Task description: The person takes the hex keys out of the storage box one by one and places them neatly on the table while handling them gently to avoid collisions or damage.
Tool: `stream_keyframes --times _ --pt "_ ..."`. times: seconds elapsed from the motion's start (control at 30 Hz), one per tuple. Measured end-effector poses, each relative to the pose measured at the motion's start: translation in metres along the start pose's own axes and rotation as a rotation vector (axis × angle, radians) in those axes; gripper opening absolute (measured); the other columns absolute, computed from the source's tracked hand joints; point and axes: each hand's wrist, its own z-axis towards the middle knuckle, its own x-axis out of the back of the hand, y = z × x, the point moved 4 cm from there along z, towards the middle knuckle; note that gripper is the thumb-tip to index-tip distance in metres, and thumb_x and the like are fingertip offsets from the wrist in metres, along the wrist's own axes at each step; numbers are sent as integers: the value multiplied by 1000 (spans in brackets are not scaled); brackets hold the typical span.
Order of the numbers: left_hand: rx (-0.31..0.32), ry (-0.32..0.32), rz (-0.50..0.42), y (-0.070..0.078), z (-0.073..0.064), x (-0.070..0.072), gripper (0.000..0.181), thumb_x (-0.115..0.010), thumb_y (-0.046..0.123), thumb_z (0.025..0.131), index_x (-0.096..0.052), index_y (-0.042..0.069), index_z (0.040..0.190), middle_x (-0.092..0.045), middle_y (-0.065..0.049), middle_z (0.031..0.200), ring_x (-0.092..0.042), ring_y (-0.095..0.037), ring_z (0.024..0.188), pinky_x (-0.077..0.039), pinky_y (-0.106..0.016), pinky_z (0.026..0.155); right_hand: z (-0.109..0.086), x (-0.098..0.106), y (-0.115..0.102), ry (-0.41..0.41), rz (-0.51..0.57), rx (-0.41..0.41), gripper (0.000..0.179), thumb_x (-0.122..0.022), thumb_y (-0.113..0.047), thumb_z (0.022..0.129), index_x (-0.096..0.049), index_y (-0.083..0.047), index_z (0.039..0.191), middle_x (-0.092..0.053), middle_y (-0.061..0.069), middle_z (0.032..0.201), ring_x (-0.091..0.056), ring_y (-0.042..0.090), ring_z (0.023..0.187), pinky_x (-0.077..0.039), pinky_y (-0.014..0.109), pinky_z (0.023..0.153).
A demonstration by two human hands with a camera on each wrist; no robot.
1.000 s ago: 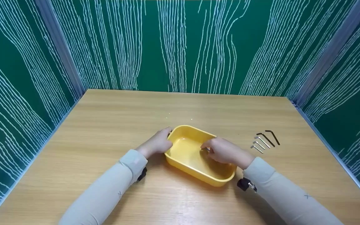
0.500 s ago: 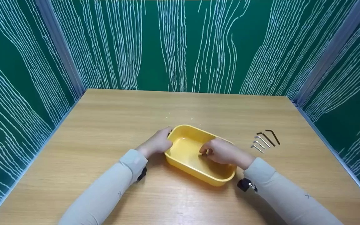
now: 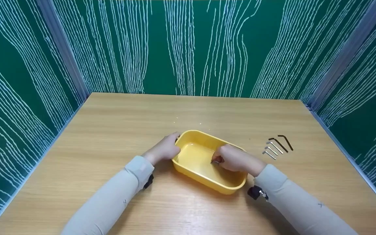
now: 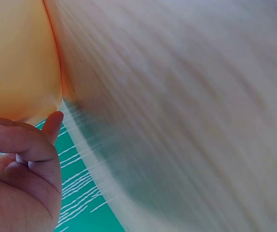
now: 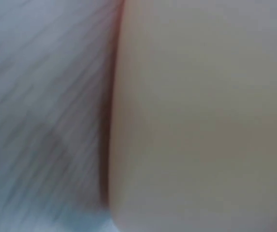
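A yellow plastic basin [image 3: 194, 156] stands slantwise on the wooden table. My left hand [image 3: 164, 148] grips its left end, thumb over the rim; in the left wrist view the curled fingers [image 4: 24, 142] lie against the basin's outer wall [image 4: 22, 58]. Inside the basin, low over its floor, my right hand [image 3: 235, 158] pinches a small silvery metal piece [image 3: 214, 162]. Most of that piece is hidden by the fingers, so its kind is unclear. The right wrist view is mostly filled by the basin's blurred wall [image 5: 196, 116].
To the right of the basin, silvery screws [image 3: 271, 150] lie in a row beside two black hex keys [image 3: 286, 142]. Tiny pale specks [image 3: 200, 123] dot the table behind the basin. Green walls with white lines [image 3: 155, 49] enclose the table [image 3: 126, 114] at the back and sides.
My right fingers have shifted slightly within the basin, and the metal piece they pinch has changed position. My left hand and the basin have stayed in place.
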Motion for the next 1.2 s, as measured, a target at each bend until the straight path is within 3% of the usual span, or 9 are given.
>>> stream_keyframes --times 0.2,0.53,0.77,1.0,1.2 --pt "18 1 3 0 1 -1 62 -51 -6 94 -50 1 156 -69 -14 125 -65 -21 99 -59 -37 92 0 -1 1 -33 29 -64 25 -71 11 87 -84 -8 97 -75 3 85 -59 11 76 -53 25 69" --pt "7 -1 -11 1 0 -1 63 -51 -8 93 -50 0 155 -69 -14 124 -65 -20 96 -60 -35 88 -3 1 0 -31 50 -82 25 -72 11 83 -83 -8 95 -74 2 84 -59 10 76 -52 25 69" --pt "5 5 -4 0 0 -1 64 -51 -8 93 -49 0 156 -69 -15 126 -65 -21 99 -60 -37 93 -4 11 1 -4 83 -127 25 -72 11 84 -82 -7 97 -75 3 87 -60 12 77 -55 27 70" --pt "1 4 11 2 -2 0 58 -51 -7 94 -53 0 151 -70 -16 118 -63 -17 87 -56 -30 80 -6 24 0 25 91 -110 19 -78 6 88 -82 -4 104 -78 10 91 -63 14 77 -63 32 75" --pt "-12 13 18 3 -1 0 60 -52 -7 92 -53 0 151 -70 -15 119 -63 -19 92 -57 -33 86 -10 35 0 48 95 -139 24 -76 11 87 -82 -4 105 -78 10 93 -64 16 79 -64 34 76"
